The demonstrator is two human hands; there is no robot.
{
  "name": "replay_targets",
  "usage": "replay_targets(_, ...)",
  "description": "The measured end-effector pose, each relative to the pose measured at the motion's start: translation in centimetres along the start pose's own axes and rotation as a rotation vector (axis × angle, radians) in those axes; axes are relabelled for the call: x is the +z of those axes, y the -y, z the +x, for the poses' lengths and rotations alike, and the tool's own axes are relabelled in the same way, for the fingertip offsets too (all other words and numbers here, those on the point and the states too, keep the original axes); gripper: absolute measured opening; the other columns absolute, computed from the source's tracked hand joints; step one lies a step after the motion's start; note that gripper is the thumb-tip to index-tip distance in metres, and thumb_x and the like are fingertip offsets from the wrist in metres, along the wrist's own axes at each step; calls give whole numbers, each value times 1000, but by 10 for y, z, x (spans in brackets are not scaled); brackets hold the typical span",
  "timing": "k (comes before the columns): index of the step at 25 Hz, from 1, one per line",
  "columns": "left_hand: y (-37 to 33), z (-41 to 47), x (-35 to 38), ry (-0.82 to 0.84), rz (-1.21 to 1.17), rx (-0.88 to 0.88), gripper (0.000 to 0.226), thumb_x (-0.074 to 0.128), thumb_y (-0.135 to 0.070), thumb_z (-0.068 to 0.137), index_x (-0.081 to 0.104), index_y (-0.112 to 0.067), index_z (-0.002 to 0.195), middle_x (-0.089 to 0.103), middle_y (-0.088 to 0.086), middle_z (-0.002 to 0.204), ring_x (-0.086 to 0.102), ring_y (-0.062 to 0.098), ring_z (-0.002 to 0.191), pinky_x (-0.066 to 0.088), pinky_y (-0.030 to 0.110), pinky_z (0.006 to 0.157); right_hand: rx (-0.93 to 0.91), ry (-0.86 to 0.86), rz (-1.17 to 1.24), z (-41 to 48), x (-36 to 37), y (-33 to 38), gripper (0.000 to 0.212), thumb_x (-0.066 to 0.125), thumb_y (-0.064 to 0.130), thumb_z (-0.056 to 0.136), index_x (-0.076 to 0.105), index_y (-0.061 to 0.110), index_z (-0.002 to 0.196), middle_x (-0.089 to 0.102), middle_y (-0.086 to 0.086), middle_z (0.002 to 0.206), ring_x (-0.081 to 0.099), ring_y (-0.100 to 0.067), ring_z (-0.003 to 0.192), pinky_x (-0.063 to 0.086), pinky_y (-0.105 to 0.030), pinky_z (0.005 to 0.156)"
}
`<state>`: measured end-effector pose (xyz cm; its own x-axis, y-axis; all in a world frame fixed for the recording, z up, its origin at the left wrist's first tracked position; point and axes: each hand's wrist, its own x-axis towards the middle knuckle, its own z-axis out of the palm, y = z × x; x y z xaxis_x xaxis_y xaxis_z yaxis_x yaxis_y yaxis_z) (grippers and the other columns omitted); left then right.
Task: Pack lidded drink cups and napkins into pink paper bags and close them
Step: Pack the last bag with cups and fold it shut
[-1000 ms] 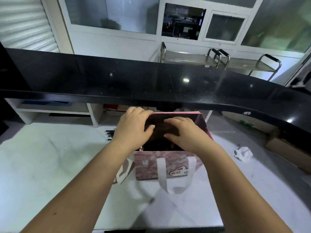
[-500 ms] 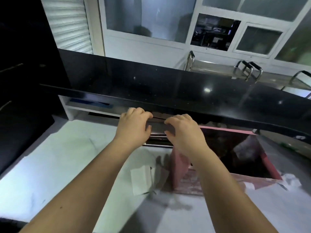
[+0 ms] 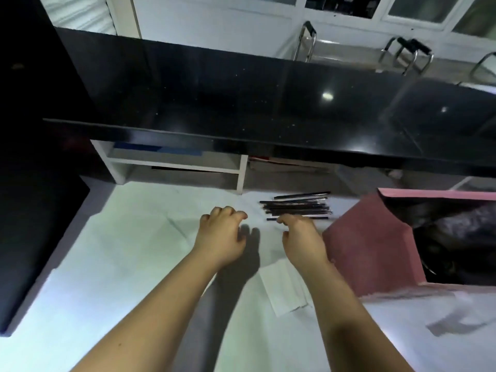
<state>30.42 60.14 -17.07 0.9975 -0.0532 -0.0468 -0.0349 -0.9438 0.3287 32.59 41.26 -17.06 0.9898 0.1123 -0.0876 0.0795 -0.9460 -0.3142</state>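
Head view: left hand point(image 3: 222, 232) and right hand point(image 3: 303, 237) hover loosely curled, holding nothing. Bundle of thin black straws point(image 3: 295, 206) lies just beyond the right hand, long axis left-right. Open pink paper bag point(image 3: 370, 251) stands right; folded white napkin point(image 3: 281, 288) lies nearer.

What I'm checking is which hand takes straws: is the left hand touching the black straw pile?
Apart. In the head view, a strip of bare white counter separates the left hand from the black straw pile.
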Motion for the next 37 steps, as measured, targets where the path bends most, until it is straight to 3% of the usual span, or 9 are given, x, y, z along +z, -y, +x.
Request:
replay_targets(4,-2,7,31,67,-34,30,46,53,-34,83,51,-30,129,53,-3,128,43,24,120,36,38,95,18,-5,-28,4,35,-22,45,49,3,88,61,27,125,61,3,125,55,-22,112,48,-35,95)
replay_targets(8,-1,20,52,-10,-88,19,35,54,-35,86,59,-28,120,57,-2,121,46,25,114,37,37,89,-1,-153,-19,31,49,-34,44,53,-3,84,65,23,117,64,0,117,54,-26,109,47,-38,95)
replay_targets(13,3,37,58,-35,-123,35,36,61,-27,79,63,-26,115,59,-3,118,49,25,110,39,37,88,55,-61,-80,51,62,-37,30,54,15,91,63,30,116,60,6,119,46,-24,111,43,-40,93)
replay_targets(18,6,51,59,-66,-169,67,38,69,-19,74,67,-23,111,62,-1,115,50,27,110,40,39,89,71,-116,-23,56,67,-45,10,61,22,86,66,30,88,61,11,96,45,-20,100,35,-34,81)
replay_targets(22,14,59,54,-128,-189,37,39,68,-15,76,66,-22,114,62,-1,119,49,27,115,38,39,91,-28,-117,-36,58,64,-47,22,49,10,83,50,32,80,57,8,88,49,-21,91,34,-34,77)
replay_targets(25,21,61,52,-130,-198,4,39,65,-15,79,65,-23,117,60,-1,122,46,25,117,36,36,91,-77,-150,71,62,58,-52,35,27,3,75,45,31,89,60,2,86,52,-26,84,43,-38,71)
replay_targets(29,24,62,51,-122,-215,-2,37,64,-15,80,64,-22,117,59,-1,123,45,25,119,35,36,93,-109,-12,4,71,62,-50,23,53,16,94,55,20,117,63,0,109,49,-25,103,42,-41,87)
replay_targets(37,12,48,54,-116,-211,45,36,66,-17,78,66,-23,114,62,-1,118,49,26,114,37,37,90,-112,-39,-54,64,63,-33,13,56,19,93,60,16,105,60,-3,106,49,-27,100,44,-40,82)
